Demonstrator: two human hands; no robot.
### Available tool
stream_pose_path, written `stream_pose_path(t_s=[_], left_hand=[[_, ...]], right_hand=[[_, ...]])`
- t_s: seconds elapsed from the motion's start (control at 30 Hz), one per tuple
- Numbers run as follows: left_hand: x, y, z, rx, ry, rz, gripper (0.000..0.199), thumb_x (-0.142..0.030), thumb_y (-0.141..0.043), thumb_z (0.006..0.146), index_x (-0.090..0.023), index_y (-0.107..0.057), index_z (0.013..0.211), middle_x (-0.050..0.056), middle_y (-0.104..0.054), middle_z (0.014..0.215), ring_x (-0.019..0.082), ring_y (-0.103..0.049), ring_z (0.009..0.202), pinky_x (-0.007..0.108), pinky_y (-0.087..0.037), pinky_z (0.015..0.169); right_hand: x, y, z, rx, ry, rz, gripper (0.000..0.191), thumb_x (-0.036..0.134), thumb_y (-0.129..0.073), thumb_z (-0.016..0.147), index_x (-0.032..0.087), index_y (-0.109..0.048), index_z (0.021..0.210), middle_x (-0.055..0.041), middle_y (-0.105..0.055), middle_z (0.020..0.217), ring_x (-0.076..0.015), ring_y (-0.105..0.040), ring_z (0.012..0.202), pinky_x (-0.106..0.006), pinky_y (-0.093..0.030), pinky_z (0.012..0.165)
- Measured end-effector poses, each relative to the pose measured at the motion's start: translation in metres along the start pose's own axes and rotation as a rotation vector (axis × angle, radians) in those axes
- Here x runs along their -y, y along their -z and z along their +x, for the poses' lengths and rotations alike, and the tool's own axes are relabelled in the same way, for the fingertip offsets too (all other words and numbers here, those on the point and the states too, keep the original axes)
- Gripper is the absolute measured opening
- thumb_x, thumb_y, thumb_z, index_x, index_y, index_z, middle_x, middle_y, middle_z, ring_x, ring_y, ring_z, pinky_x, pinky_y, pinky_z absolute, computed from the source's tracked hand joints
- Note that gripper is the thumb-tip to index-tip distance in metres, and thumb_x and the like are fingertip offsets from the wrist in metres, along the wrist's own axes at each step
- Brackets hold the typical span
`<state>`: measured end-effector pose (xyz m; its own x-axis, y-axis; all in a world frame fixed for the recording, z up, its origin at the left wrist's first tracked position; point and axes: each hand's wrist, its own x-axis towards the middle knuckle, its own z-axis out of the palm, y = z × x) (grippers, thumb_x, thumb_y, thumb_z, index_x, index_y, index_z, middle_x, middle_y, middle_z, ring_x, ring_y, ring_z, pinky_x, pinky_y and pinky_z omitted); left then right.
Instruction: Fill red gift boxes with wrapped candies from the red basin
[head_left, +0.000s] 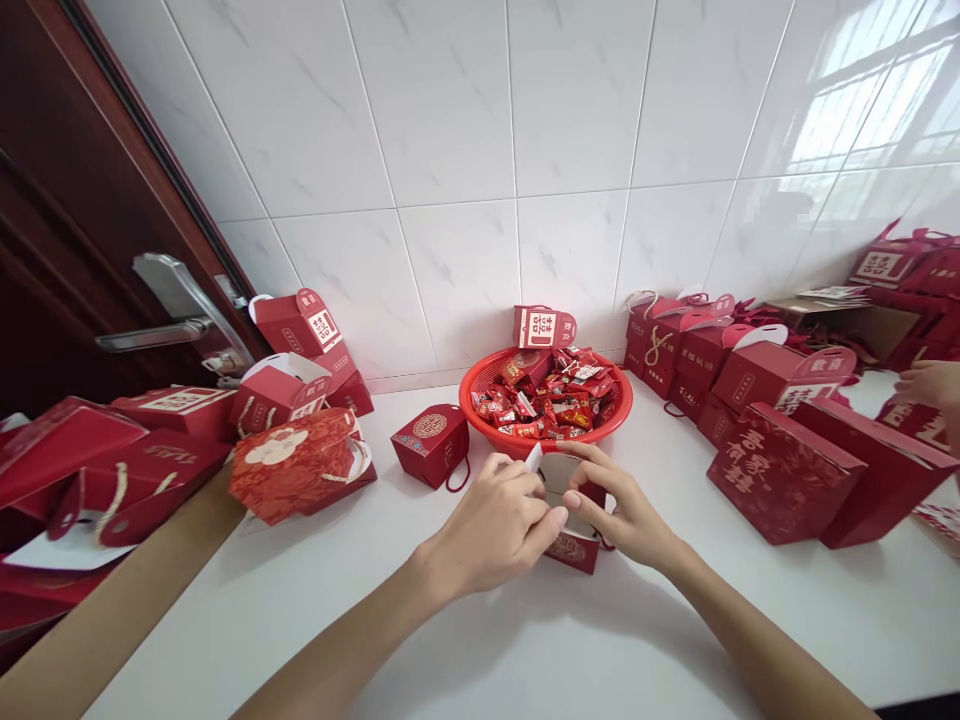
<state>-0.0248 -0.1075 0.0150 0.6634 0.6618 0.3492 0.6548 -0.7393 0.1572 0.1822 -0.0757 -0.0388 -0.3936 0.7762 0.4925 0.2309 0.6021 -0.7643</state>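
Observation:
A small red gift box (pixel 568 552) with its top open and white inside stands on the white table, in front of a red basket (pixel 480 425) heaped with red-wrapped sweets (pixel 570 408). My left hand (pixel 499 520) is at the box's left side, its fingers curled around a flap at the rim. On the right side, my right hand (pixel 622 510) grips the box edge with thumb and fingers. A cord loop shows beneath that hand. Just left of the basket lies a closed red box (pixel 431 445) with a round gold pattern.
Red gift boxes (pixel 289 470) are grouped at the left beside a cardboard edge (pixel 142 590) and a door (pixel 90 180). More boxes (pixel 787 470) stand at the right. Another person's hand (pixel 930 385) is at the far right. A tiled wall (pixel 457 270) rises behind.

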Motion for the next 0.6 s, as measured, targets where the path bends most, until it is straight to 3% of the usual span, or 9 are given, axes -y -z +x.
stream_pose_path(t_s=[0.1,0.27,0.43,0.6], left_hand=[[-0.003,0.007,-0.002,0.065,0.044,-0.012,0.036,-0.034,-0.044,0.101,-0.022,-0.076,0.089,0.006,-0.07,0.085,0.022,-0.062,0.089,0.04,-0.04,0.088],[-0.005,0.016,-0.01,0.133,0.141,0.039,0.025,-0.035,-0.052,0.096,-0.023,-0.074,0.1,0.01,-0.07,0.107,0.029,-0.061,0.107,0.048,-0.041,0.096],[0.001,0.023,-0.018,0.247,0.322,0.027,0.037,-0.044,-0.057,0.092,-0.024,-0.068,0.121,0.018,-0.052,0.147,0.037,-0.053,0.129,0.055,-0.042,0.102],[0.012,0.024,-0.018,0.336,0.432,-0.031,0.065,-0.06,-0.053,0.091,-0.024,-0.052,0.145,0.02,-0.038,0.159,0.043,-0.042,0.141,0.061,-0.037,0.107]], right_hand=[[-0.001,0.005,0.0,-0.036,-0.07,0.123,0.036,0.048,-0.065,0.09,0.022,-0.053,0.068,-0.0115,-0.062,0.137,-0.0303,-0.062,0.118,-0.045,-0.054,0.092],[-0.008,0.02,0.0,-0.045,-0.09,0.116,0.031,0.047,-0.071,0.085,0.022,-0.06,0.069,-0.0104,-0.063,0.136,-0.034,-0.055,0.13,-0.053,-0.043,0.108],[-0.012,0.026,0.0,0.108,-0.082,0.026,0.021,0.043,-0.068,0.086,0.025,-0.071,0.096,-0.0111,-0.064,0.135,-0.0323,-0.062,0.121,-0.05,-0.05,0.101],[-0.019,0.016,-0.001,0.09,-0.058,-0.031,0.049,0.039,-0.065,0.089,0.028,-0.058,0.137,-0.0108,-0.061,0.14,-0.0316,-0.058,0.128,-0.05,-0.048,0.106]])
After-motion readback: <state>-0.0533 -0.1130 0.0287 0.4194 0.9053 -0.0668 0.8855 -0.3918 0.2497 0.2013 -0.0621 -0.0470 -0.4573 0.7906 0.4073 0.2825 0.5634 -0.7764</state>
